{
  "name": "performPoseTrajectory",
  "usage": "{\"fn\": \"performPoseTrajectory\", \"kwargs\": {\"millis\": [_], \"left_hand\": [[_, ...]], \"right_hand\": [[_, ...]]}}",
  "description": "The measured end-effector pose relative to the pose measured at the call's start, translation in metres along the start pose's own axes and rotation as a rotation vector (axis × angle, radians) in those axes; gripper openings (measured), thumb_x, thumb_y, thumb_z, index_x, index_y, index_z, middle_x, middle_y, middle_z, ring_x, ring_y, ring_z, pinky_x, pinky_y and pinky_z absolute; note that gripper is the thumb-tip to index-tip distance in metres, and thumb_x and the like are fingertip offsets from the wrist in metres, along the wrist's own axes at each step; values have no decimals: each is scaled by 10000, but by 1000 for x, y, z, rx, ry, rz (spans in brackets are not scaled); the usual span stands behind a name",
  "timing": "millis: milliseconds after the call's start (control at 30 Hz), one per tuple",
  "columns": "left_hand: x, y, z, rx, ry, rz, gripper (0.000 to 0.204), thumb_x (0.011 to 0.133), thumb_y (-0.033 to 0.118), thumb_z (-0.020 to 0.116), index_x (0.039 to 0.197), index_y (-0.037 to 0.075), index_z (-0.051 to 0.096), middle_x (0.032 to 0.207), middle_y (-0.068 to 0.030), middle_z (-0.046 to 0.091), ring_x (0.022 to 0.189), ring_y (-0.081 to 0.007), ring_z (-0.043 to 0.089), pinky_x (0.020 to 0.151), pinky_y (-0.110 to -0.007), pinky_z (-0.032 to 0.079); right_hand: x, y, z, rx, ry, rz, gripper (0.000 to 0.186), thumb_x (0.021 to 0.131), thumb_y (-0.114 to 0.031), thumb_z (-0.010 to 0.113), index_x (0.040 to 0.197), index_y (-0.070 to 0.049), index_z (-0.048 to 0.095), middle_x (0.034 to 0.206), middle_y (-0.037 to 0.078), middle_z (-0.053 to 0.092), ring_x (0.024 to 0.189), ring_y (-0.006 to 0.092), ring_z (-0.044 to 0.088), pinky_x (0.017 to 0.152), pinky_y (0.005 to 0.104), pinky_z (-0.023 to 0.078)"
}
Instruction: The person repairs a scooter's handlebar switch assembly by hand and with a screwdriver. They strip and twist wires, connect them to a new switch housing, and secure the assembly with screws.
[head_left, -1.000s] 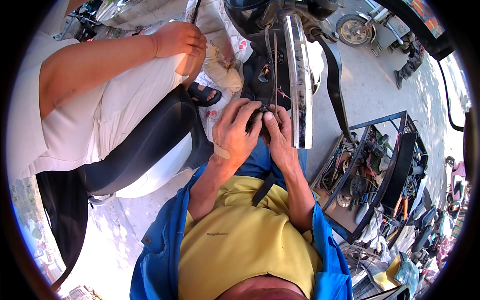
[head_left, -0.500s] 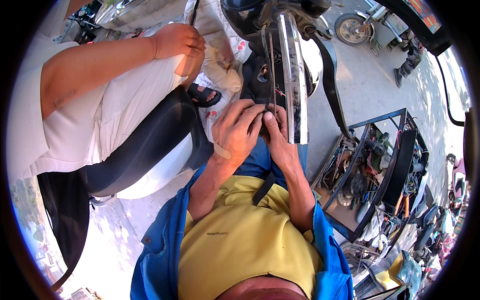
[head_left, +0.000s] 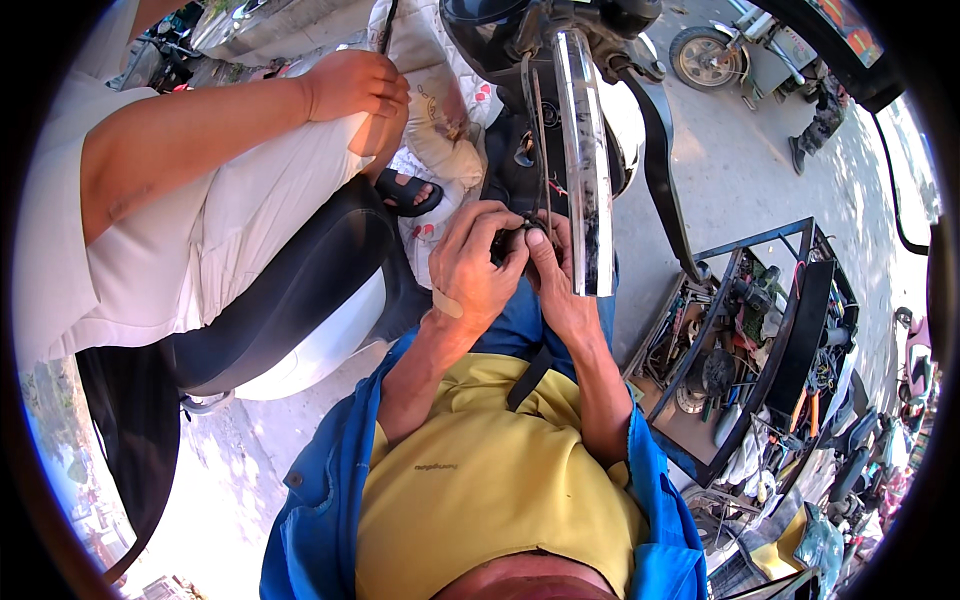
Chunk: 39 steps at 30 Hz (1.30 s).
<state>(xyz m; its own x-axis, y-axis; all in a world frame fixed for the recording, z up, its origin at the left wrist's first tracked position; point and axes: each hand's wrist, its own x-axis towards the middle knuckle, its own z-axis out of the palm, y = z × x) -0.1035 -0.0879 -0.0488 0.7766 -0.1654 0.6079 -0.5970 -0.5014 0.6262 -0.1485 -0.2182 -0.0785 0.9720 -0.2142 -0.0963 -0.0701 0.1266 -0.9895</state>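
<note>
Both hands meet in the middle, pinching a small black part [head_left: 528,226] at the lower end of thin cables [head_left: 541,130]. My left hand [head_left: 472,250], a tan plaster on its wrist, has thumb and fingertips pressed on the part's left side. From the right, my right hand [head_left: 562,275] grips it with the thumb on top; its other fingers are partly hidden behind. What the part is cannot be made out. Just right of it hangs a shiny clear-and-silver bar [head_left: 583,170], part of a scooter's front end with a black housing [head_left: 500,30]. A curved black lever [head_left: 655,140] stands farther right.
At left another person sits on a scooter seat, a hand [head_left: 355,85] resting on the knee. On the right stands a metal-framed tool box [head_left: 700,460] full of tools and parts. A parked motorbike [head_left: 708,58] and another person's leg [head_left: 822,115] show far right.
My left fingers have shifted slightly, showing more of the black part. The silver bar and cables have moved a little. My right hand stays nearly in place.
</note>
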Motion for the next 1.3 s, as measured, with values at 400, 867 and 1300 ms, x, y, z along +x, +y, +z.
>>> {"fn": "performPoseTrajectory", "kwargs": {"millis": [400, 867, 1300], "left_hand": [[-2, 0, 3, -67, 8, -111, 178, 805, 24, 831, 950, 34, 729, 993, -106, 731, 871, -317, 728, 752, -402, 597], [0, 5, -2, -181, -63, -265, 249, 851, 53, 828, 1061, 14, 701, 967, -128, 717, 882, -299, 736, 776, -382, 602], [-3, -23, -1, -760, -309, -694, 286, 1028, 103, 700, 1267, -55, 702, 1092, -72, 752, 988, -105, 686, 889, -263, 552]], "right_hand": [[1, 0, -1, -29, 0, 31, 367, 1114, -294, 588, 1342, -8, 621, 1084, 99, 732, 955, 124, 657, 858, 305, 550], [1, -3, -3, -14, 2, 36, 353, 1114, -265, 596, 1342, 2, 625, 1084, 89, 732, 953, 110, 649, 852, 288, 543], [1, -3, -2, -43, 8, 27, 307, 1023, -178, 661, 1270, -1, 620, 976, 80, 698, 879, 131, 631, 793, 297, 534]]}}
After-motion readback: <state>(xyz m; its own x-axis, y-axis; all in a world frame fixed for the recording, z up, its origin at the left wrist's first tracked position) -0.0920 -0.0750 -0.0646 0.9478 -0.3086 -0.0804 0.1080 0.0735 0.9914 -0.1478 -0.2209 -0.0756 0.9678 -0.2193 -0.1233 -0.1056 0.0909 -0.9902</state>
